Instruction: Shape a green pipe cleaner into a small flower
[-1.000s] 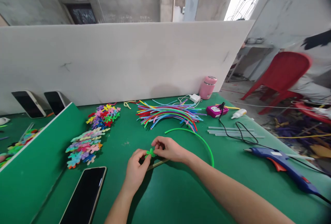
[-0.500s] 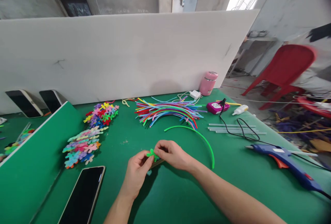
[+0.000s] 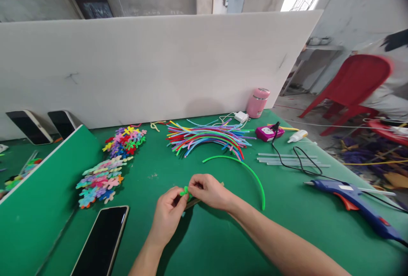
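Observation:
Between the fingertips of both hands is a small green flower point(image 3: 185, 192), bent from fuzzy pipe cleaner. My left hand point(image 3: 168, 213) pinches its near left side. My right hand point(image 3: 208, 191) has thumb and forefinger closed on its right side. A thin brownish strip point(image 3: 192, 202) runs beneath the fingers; most of it is hidden by my right hand. Just beyond my right hand, a curved green pipe cleaner point(image 3: 247, 166) lies on the green table point(image 3: 229, 242). Farther back is a bundle of many-coloured pipe cleaners point(image 3: 207, 138).
On the left are piles of colourful flowers point(image 3: 102, 178), a phone point(image 3: 100, 242) and a low divider point(image 3: 47, 170). To the right lie a blue glue gun point(image 3: 353, 204), clear glue sticks point(image 3: 287, 159), a black cord and a magenta box point(image 3: 267, 133). A pink flask point(image 3: 257, 104) stands behind.
My right hand has shifted slightly left, closer to my left hand, and covers more of the green flower. Both hands keep their pinch.

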Motion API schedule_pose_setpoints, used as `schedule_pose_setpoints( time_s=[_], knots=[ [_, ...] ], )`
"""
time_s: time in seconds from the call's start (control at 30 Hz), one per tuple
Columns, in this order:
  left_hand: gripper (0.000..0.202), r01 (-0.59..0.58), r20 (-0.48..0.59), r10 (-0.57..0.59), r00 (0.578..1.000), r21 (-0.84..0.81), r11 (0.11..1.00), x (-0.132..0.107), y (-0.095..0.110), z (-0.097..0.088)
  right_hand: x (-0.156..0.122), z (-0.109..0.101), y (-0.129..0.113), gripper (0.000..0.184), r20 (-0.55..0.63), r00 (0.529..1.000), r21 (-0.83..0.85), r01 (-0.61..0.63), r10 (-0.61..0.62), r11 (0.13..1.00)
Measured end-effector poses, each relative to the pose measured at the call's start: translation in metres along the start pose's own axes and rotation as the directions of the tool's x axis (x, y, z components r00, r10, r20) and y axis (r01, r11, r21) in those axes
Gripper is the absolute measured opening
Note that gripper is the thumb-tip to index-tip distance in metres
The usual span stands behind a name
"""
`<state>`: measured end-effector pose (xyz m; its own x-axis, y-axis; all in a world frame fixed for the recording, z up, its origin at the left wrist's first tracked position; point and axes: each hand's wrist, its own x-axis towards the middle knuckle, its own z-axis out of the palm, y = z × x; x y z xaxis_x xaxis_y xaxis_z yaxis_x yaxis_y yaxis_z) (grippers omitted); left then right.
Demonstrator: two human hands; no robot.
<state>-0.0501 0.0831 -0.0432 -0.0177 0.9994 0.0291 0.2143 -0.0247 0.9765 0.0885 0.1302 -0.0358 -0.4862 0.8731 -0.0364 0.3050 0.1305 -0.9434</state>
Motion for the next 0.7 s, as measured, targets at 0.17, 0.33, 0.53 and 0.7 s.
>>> schedule_pose_setpoints(
  time_s=[0.17,0.33,0.53,0.7],
  knots=[
    [0.019,0.085,-0.004,-0.086,0.996,-0.085,0.993,0.004,-0.008,-0.003,0.006,0.000,0.005,0.015,0.016,0.999,0.091,-0.040,0.039,0.995],
    [0.021,0.160,-0.021,-0.167,0.986,-0.199,0.967,0.006,-0.017,-0.004,0.007,-0.001,0.007,0.027,-0.005,0.997,0.196,-0.073,0.075,0.978],
    [0.028,0.163,-0.024,-0.175,0.984,-0.255,0.953,0.004,-0.012,-0.002,0.006,0.005,0.004,0.019,-0.004,0.999,0.195,-0.048,0.050,0.980],
    [0.032,0.117,-0.078,-0.131,0.988,-0.166,0.979,0.003,-0.010,-0.003,0.009,0.008,0.004,0.019,-0.032,0.998,0.196,-0.053,0.060,0.979]
  ],
)
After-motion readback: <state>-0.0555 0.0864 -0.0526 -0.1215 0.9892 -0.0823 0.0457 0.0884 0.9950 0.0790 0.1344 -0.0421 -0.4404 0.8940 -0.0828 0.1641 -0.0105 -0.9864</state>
